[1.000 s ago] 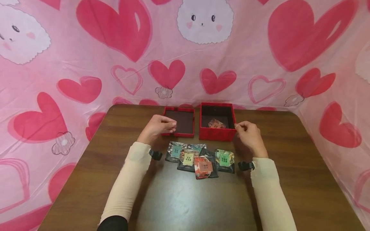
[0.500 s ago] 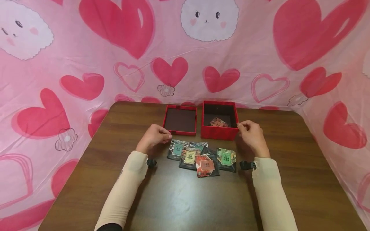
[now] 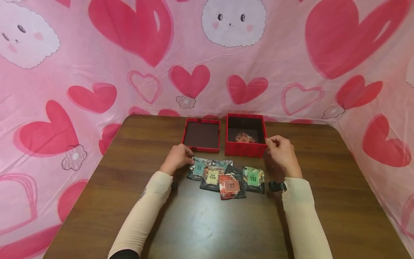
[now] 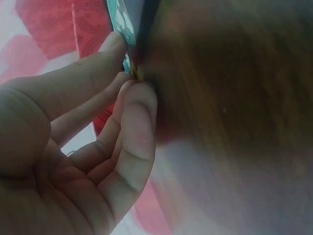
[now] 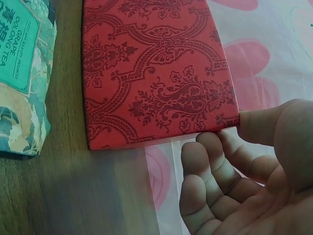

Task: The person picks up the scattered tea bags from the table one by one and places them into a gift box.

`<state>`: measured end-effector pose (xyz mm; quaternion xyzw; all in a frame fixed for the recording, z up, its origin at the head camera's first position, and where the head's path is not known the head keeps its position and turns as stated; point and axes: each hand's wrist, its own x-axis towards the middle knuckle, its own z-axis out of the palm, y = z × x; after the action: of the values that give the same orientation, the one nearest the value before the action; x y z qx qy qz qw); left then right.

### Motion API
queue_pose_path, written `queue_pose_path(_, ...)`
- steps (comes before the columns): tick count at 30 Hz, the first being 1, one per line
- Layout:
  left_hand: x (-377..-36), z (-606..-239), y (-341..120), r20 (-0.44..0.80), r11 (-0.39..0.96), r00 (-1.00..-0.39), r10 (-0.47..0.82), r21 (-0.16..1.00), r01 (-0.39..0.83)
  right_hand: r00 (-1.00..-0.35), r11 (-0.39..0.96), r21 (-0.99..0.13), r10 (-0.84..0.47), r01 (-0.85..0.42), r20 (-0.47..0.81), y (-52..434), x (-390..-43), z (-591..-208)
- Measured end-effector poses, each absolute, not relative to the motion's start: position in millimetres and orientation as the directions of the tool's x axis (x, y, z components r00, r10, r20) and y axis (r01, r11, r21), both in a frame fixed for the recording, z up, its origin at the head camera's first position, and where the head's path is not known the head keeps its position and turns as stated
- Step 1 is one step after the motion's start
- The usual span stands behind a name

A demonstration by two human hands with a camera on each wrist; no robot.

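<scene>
The left hand (image 3: pixel 177 158) should pinch the leftmost packet (image 3: pixel 198 168) by its corner, lifting cleanly, while the right hand (image 3: pixel 280 153), fingers curled, steadies the box (image 3: pixel 245 149) corner.

Dark wooden table (image 3: pixel 207 223) w/ pink heart-print cloth (image 3: pixel 97 54) behind & at both sides. Shallow red cardboard lid (image 3: pixel 201 135) lies left of deep red cardboard box (image 3: pixel 245 136), just beside it; 1 foil tea packet (image 3: pixel 244 137) in box. 5 foil tea packets (image 3: pixel 226 176) overlap in front of both.
</scene>
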<state>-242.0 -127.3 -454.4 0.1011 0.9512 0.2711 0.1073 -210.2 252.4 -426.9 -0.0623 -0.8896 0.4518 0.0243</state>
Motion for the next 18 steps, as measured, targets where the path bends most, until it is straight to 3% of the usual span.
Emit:
queue_pose_path(11, -242.6, -456.6, -122.9, -0.134, 0.844, -0.967, 0.219, 0.524, 0.118, -0.991, 0.594, -0.801, 0.131, 0.076, 0.003, 251.9, -210.7, -428.5)
queue_pose_path(18, -243.9, -455.6, -129.7, -0.152, 0.796, -0.962, 0.228, 0.597, 0.094, -0.991, 0.586, -0.806, 0.137, 0.084, -0.003, 251.9, -210.3, -428.1)
